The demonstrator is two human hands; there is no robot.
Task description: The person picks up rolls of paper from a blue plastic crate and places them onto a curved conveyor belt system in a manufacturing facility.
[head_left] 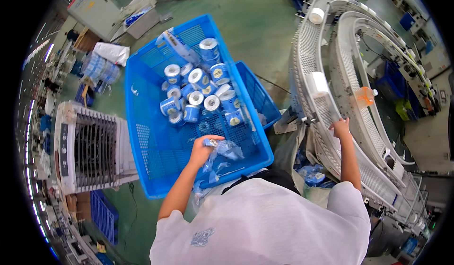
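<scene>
My left hand is closed on a crumpled clear-and-blue plastic wrapper, over the near side of a large blue plastic crate. Farther inside that crate lies a heap of paper rolls in blue-and-white wrapping, some upright, some tipped over. My right hand is at the near rail of a curved conveyor; its fingers are partly stretched out and nothing shows in them. Just beyond it on the belt lies a plain white roll.
Another white roll sits farther up the conveyor. An orange bottle rests on the inner track. A smaller blue crate stands behind the large one, and an air cooler to its left. Plastic scraps fill a sack beside me.
</scene>
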